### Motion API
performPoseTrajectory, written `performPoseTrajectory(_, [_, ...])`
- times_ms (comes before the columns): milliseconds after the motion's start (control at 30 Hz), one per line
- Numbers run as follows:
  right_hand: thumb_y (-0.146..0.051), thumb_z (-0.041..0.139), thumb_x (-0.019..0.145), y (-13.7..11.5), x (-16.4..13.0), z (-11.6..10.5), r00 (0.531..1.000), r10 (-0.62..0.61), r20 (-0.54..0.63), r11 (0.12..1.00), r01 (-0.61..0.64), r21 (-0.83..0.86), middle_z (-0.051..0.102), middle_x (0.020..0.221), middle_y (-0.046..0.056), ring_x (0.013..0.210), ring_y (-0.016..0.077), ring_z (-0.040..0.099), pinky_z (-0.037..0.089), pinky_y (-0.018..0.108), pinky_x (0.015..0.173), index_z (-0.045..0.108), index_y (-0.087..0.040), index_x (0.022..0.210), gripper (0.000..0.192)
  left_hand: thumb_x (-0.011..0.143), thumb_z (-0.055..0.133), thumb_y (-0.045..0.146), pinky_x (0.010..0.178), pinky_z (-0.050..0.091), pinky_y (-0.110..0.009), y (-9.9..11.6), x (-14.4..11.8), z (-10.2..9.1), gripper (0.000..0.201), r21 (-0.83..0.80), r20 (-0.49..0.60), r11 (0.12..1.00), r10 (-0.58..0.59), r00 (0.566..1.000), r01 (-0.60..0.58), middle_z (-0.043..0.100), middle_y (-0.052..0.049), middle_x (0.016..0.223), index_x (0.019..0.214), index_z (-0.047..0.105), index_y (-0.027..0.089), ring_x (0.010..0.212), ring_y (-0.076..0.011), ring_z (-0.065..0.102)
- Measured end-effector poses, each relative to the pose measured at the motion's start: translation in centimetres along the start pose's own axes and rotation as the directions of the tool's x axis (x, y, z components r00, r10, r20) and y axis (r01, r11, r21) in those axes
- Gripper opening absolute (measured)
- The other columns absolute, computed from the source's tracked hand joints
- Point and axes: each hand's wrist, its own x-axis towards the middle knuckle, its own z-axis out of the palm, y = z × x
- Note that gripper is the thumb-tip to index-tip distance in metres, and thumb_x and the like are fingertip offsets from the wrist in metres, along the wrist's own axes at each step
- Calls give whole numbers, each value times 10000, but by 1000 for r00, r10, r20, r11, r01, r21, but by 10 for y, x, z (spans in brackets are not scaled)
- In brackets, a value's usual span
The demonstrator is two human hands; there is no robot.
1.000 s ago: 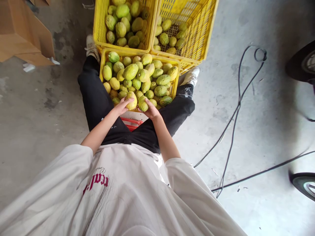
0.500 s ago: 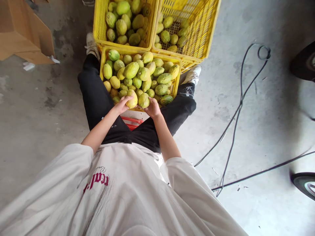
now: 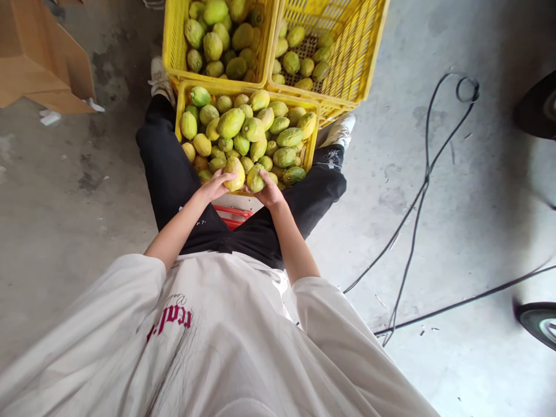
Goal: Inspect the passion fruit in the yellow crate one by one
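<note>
The left hand (image 3: 214, 186) cups a yellow fruit (image 3: 234, 173) and the right hand (image 3: 270, 193) curls round a greener fruit (image 3: 255, 178), each grip closed on its own fruit at the near edge of the heaped crate (image 3: 313, 134) between the knees. To do this well, I judge each fruit should sit deep in the palm and come up clear of its neighbours, since the pile slopes and loose ones could roll. How far the fingertips wrap underneath is hidden, so the hold may be lighter than it looks.
</note>
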Motion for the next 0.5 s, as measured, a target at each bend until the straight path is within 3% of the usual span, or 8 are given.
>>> performPoseTrajectory(167, [-375, 496, 1242, -3, 3, -3, 1000, 12, 26, 998, -13, 66, 950, 1286, 77, 1374, 323, 933, 831, 555, 1149, 736, -315, 1357, 273, 810, 792, 96, 1270, 751, -515, 2, 0, 0, 683, -8, 8, 1000, -10, 1000, 10, 939, -106, 1323, 1483, 776, 215, 1528, -385, 865])
performPoseTrajectory(300, [-312, 563, 1118, -1, 8, -9, 996, -45, 79, 996, 38, 83, 955, 1304, 68, 1382, 334, 920, 804, 578, 1178, 745, -320, 1422, 354, 808, 696, 114, 1250, 768, -538, 3, 3, 0, 705, -81, 3, 997, -13, 1000, 13, 942, -102, 1303, 1504, 768, 198, 1572, -413, 846])
performPoseTrajectory(500, [-244, 592, 1071, 3, 20, -16, 989, -69, 130, 997, 64, 42, 953, 1183, 51, 1388, 330, 902, 771, 548, 1224, 733, -319, 1380, 347, 837, 815, 130, 1298, 733, -478, -3, 7, -5, 448, -73, -38, 995, 59, 998, -61, 928, -75, 1271, 1266, 740, 233, 1532, -362, 863])
